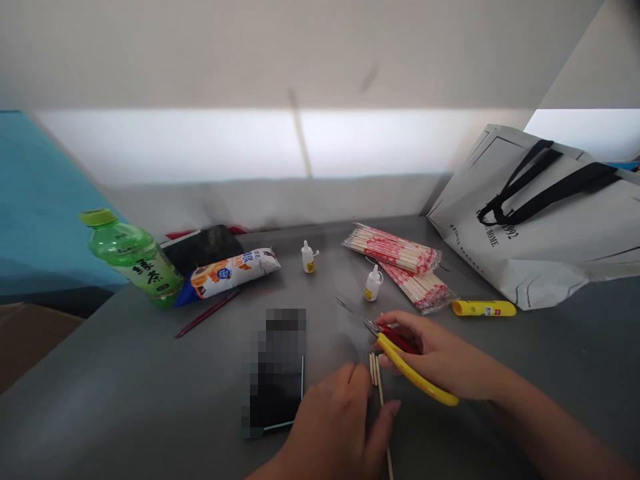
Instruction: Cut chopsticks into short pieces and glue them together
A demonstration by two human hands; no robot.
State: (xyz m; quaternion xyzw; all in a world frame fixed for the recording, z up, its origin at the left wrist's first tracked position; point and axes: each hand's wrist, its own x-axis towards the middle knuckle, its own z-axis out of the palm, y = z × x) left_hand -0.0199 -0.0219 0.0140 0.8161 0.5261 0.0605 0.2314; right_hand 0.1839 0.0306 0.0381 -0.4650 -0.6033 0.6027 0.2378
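Observation:
My right hand [425, 347] is closed around pliers [415, 378] with a yellow handle, their metal jaws pointing up and left. A red handle [400, 340] shows under its fingers; whether it belongs to the same tool I cannot tell. A thin pointed metal piece [350, 306] sticks out beyond the jaws. My left hand [333, 420] rests low on the table with curled fingers, its thumb across a thin wooden stick [381, 390]. Short cut sticks [373, 369] lie side by side between the two hands.
A phone-like dark slab [277, 393], partly pixelated, lies left. Behind stand two small glue bottles [309, 259] [373, 285], near bagged sticks [395, 248]. A yellow tube [484, 308] and white bag [530, 220] are right; a green bottle [135, 257], snack packet [230, 273] and pencil [207, 315] left.

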